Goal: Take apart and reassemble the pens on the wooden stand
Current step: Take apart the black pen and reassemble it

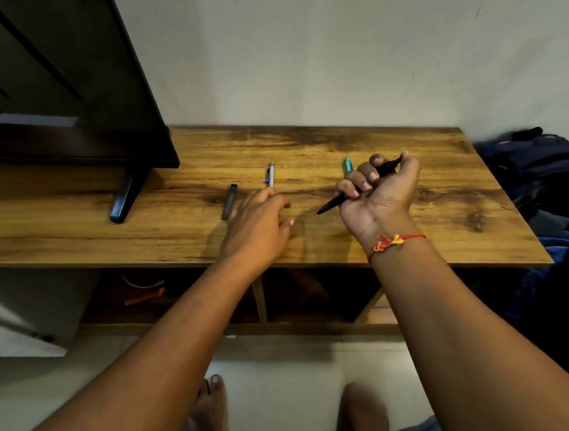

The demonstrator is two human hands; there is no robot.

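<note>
My right hand (380,189) grips a black pen (334,204) in a fist above the wooden stand (413,226), the pen's tip pointing down-left. Behind that hand a teal pen (347,164) lies on the stand, mostly hidden. My left hand (258,223) hovers palm-down over the stand's middle with relaxed fingers, holding nothing. Just beyond its fingertips lies a white and blue pen (271,174). A dark pen cap (229,202) lies to the left of that hand.
A dark television (65,76) stands on the stand's left half, its foot (124,198) near the cap. Dark bags (538,168) are piled beyond the right edge. Open shelves (303,299) sit below the top. My bare feet are on the floor.
</note>
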